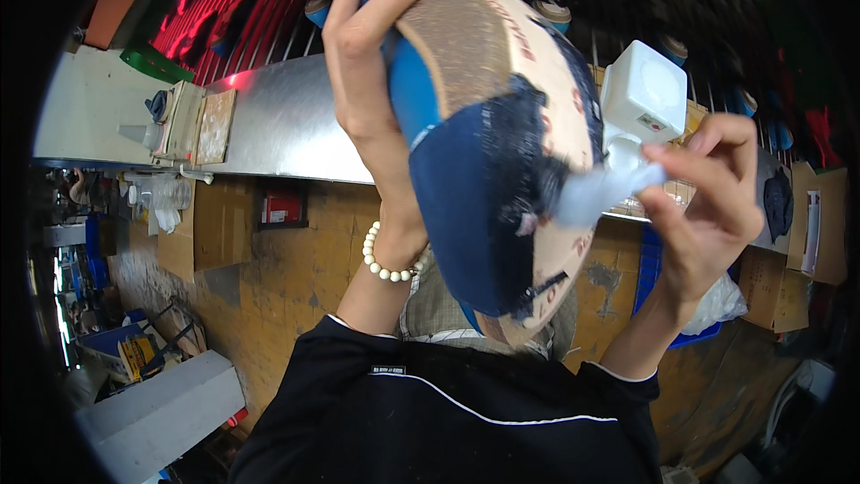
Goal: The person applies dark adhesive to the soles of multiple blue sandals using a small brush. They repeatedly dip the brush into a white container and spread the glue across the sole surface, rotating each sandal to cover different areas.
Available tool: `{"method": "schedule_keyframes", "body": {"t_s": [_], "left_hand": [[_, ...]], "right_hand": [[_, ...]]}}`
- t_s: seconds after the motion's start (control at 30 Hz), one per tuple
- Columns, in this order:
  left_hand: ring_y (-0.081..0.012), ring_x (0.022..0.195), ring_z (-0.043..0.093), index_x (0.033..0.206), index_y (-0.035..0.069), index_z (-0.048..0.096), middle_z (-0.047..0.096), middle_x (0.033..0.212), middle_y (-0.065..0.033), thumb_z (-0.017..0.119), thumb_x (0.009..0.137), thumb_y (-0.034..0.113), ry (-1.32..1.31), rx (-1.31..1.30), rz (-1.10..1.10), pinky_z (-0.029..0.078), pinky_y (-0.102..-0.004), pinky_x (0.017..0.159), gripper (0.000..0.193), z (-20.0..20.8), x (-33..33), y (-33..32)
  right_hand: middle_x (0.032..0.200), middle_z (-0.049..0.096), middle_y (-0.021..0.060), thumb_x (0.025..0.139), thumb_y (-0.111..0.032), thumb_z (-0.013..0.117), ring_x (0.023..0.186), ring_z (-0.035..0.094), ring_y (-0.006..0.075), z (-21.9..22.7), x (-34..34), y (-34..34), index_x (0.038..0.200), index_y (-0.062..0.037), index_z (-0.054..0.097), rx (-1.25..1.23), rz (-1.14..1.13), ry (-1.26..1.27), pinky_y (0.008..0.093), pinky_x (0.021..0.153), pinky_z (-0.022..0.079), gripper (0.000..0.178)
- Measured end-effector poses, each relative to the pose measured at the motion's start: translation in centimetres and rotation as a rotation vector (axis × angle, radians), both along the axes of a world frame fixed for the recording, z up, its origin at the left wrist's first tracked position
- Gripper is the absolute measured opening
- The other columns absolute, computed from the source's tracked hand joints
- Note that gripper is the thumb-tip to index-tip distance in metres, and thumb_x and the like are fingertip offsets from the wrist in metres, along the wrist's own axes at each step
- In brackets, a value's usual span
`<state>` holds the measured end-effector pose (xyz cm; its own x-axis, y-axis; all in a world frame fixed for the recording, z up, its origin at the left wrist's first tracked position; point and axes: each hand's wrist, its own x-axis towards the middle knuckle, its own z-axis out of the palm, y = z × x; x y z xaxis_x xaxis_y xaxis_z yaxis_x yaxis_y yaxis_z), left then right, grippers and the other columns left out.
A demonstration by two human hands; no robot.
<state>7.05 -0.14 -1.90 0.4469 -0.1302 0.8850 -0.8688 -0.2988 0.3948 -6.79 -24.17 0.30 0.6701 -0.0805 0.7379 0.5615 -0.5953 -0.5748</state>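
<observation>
While the left grip [361, 94] is holding the seemingly stiff shoe [479, 157] toward twelve o'clock, sensibly avoiding probably slick coating [512, 139], the right grip [714, 202] is pinching a brush [596, 195].

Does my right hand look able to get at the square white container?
Probably yes: the square white container appears just beyond your right hand, with nothing visible blocking the way. That hand pinches a pale brush-like tool, though, so gripping the container would likely mean freeing it first.

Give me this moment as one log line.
left fingers: grip blue shoe | right fingers: pinch pale brush | dark bristles: at shoe's underside, motion-blurred | white container: beyond brush
</observation>
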Motion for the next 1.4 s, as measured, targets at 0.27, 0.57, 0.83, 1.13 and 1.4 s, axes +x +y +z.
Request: {"method": "schedule_keyframes", "body": {"t_s": [0.27,0.57,0.83,1.13,1.4], "left_hand": [[-0.0300,0.131,0.041,0.127,0.005,0.048,0.050,0.133,-0.0096,0.077,0.077,0.034,-0.176,-0.106,0.256,0.034,-0.0404,0.110,0.065,0.4,-0.2,0.0],[-0.0300,0.136,0.034,0.128,0.005,0.046,0.050,0.129,-0.0051,0.077,0.077,0.045,-0.189,-0.214,0.339,0.028,-0.0433,0.116,0.072,-0.1,-1.4,0.2],[-0.0301,0.136,0.035,0.126,0.003,0.048,0.051,0.128,-0.0062,0.077,0.078,0.037,-0.012,-0.377,0.235,0.028,-0.0428,0.116,0.065,-0.1,-2.6,-1.4],[-0.0297,0.135,0.037,0.125,0.004,0.049,0.049,0.131,-0.0101,0.076,0.080,0.033,-0.108,-0.234,0.196,0.032,-0.0417,0.114,0.060,-0.4,-1.4,-1.1],[-0.0294,0.133,0.040,0.125,0.005,0.049,0.047,0.132,-0.0128,0.076,0.080,0.033,-0.011,-0.273,0.073,0.034,-0.0412,0.112,0.059,-1.2,-0.5,-2.2]], "right_hand": [[0.088,0.040,0.0001,0.048,-0.035,0.091,0.073,0.042,0.0115,-0.3,-3.0,1.2,0.086,-0.0105,0.079,0.043,-0.015,0.064,0.0226,0.059,0.032,0.047],[0.094,0.040,0.0032,0.058,-0.036,0.088,0.078,0.043,0.0130,0.3,-3.6,2.9,0.089,-0.0055,0.077,-0.041,-0.209,0.022,0.0230,0.065,0.034,0.045],[0.090,0.039,-0.0005,0.051,-0.030,0.092,0.077,0.039,0.0099,-2.0,-2.9,3.3,0.089,-0.0131,0.079,0.153,-0.061,0.070,0.0205,0.058,0.030,0.044],[0.090,0.040,-0.0007,0.049,-0.030,0.092,0.075,0.041,0.0106,-2.0,-2.4,3.5,0.089,-0.0133,0.079,0.177,0.062,0.044,0.0210,0.058,0.029,0.045],[0.091,0.042,0.0000,0.051,-0.030,0.092,0.078,0.041,0.0113,-2.8,-2.2,2.7,0.088,-0.0128,0.079,0.243,0.016,0.031,0.0223,0.059,0.030,0.043]]}}
